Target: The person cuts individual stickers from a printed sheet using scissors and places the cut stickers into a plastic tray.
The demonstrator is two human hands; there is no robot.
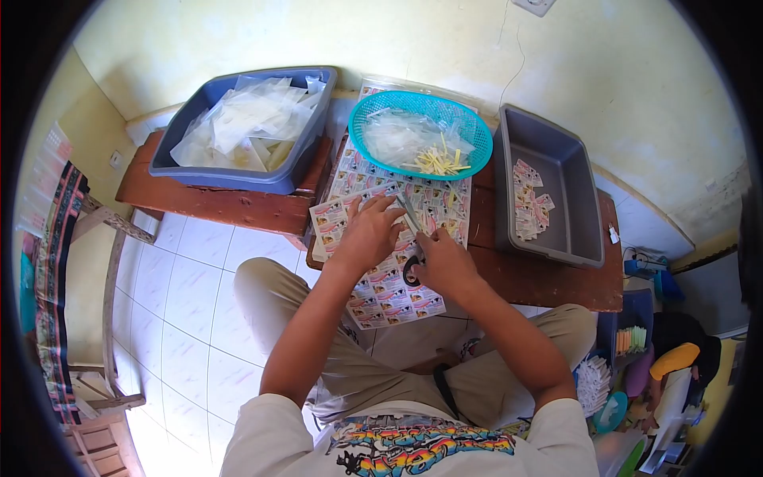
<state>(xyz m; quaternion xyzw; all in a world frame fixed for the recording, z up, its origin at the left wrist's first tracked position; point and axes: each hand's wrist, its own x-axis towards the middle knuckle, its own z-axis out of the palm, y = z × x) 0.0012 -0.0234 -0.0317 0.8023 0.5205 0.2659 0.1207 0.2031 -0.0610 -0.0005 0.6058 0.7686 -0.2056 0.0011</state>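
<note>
My left hand (369,234) lies with its fingers spread on a printed label sheet (338,219), near the sheet's right edge. In my right hand (445,261) are scissors (410,213), their blades pointing up and away from me beside that edge. The black handle loop shows left of my right hand. Beneath both hands is a larger printed sheet (397,296) with repeated coloured labels. Beyond it stands a turquoise basket (362,151) with clear plastic pieces (401,131) and thin yellow strips (439,161).
A blue-grey tub (230,179) with translucent plastic bags stands at the left on a brown bench (254,211). At the right, a grey tub (560,171) holds cut labels (531,203). Another person (679,358) is at the lower right, near a blue crate (632,306).
</note>
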